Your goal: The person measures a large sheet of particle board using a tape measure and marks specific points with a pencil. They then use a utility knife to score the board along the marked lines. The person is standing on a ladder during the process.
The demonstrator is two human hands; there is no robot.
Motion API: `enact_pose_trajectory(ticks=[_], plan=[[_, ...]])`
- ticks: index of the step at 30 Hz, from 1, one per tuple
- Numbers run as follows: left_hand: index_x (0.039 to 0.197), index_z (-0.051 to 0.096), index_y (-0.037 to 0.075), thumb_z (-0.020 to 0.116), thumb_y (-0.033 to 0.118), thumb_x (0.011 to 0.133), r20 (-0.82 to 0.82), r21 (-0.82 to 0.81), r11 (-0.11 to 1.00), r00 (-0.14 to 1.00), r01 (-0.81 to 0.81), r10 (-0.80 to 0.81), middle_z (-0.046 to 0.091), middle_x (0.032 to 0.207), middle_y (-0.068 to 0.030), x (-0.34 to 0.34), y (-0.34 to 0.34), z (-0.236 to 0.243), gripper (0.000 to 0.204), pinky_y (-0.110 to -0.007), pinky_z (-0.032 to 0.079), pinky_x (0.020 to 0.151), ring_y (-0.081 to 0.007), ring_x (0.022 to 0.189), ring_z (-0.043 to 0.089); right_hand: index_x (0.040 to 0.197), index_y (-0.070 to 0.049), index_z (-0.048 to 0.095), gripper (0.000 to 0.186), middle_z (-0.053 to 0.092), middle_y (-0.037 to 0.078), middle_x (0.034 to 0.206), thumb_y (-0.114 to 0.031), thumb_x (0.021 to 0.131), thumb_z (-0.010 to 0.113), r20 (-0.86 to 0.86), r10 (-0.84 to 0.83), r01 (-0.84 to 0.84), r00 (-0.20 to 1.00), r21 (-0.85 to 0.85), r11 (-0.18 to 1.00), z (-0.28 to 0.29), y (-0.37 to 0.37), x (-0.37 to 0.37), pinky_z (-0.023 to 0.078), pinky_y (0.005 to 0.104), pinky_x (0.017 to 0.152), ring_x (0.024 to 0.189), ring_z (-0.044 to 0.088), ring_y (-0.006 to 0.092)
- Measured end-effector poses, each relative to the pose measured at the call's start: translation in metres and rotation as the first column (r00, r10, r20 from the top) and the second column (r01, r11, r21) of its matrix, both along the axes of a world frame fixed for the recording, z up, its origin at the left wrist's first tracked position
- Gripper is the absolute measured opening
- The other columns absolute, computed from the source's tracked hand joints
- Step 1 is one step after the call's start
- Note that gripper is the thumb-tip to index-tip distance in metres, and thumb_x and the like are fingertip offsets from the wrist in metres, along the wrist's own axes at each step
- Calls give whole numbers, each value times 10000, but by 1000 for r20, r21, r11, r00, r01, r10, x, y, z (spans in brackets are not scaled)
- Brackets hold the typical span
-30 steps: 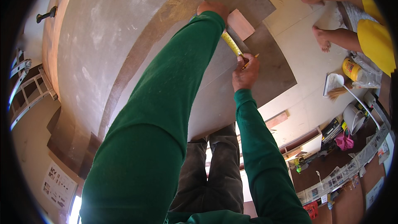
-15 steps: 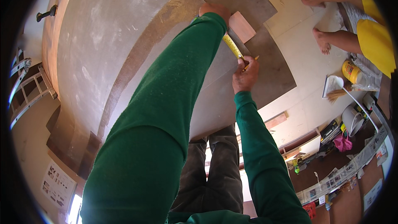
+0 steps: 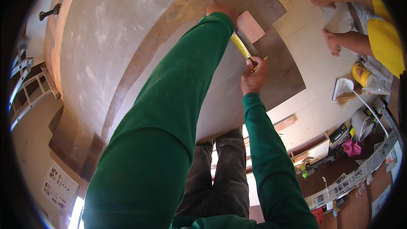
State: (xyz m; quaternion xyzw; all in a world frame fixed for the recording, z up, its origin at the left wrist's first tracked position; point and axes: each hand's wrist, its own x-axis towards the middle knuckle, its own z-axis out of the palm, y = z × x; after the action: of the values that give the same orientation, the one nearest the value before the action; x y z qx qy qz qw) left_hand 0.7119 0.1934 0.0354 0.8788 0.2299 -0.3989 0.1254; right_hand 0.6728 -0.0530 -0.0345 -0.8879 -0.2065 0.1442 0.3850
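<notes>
My left hand [image 3: 224, 10] is closed at the far side of a large grey-brown sheet [image 3: 280, 74]. A yellow tape measure [image 3: 241, 47] stretches from beneath its wrist toward my right hand [image 3: 253, 79]; the case and the left fingertips are hidden. The fingers of my right hand are closed round a pencil [image 3: 265, 58], which points up and to the right, and they meet the near end of the tape. Just beyond the tape lies a flat pinkish rectangular piece [image 3: 251, 27]. A darker brown curved band [image 3: 140, 55] crosses the sheet under my left arm.
At the right are a person's bare legs [image 3: 349, 40] and yellow clothing. Near them lie a yellow tub [image 3: 360, 74], a long-handled dustpan [image 3: 341, 88] and a broom [image 3: 347, 97]. A metal ladder [image 3: 36, 89] leans at the left, below a black handle [image 3: 50, 12].
The whole view has shifted slightly to the right. Both hands keep their places on the tape and the sheet.
</notes>
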Motion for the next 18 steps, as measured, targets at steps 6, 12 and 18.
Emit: enact_pose_trajectory(ticks=[6, 12, 18], plan=[[1091, 758, 124, 824, 432, 793, 6, 38, 999, 1000, -19, 19, 752, 1041, -82, 0, -2, -1, 433, -421, 571, 841, -284, 1026, 719, 1060, -63, 597, 160, 562, 127, 976, -120, 935, 680, -7, 0, 0, 1000, 13, 1000, -1, -1, 1, 488, 427, 747, 853, 589, 315], [1083, 760, 125, 824, 435, 794, 20, 45, 999, 1000, -22, 21, 753, 1029, -77, -1, -2, -1, 428, -405, 568, 840, -278, 1027, 719, 1063, -60, 608, 173, 579, 107, 961, -116, 927, 701, -34, -1, 3, 999, 59, 998, -1, -3, 4, 509, 393, 750, 833, 613, 272], [1072, 761, 121, 822, 437, 797, 22, 46, 999, 1000, -12, 11, 754, 1019, -75, -3, -3, 2, 423, -404, 567, 840, -276, 1009, 723, 1099, -40, 613, 245, 610, 92, 979, -149, 916, 734, -224, 10, 12, 975, 97, 995, 5, -7, 14, 526, 350, 753, 823, 624, 212]])
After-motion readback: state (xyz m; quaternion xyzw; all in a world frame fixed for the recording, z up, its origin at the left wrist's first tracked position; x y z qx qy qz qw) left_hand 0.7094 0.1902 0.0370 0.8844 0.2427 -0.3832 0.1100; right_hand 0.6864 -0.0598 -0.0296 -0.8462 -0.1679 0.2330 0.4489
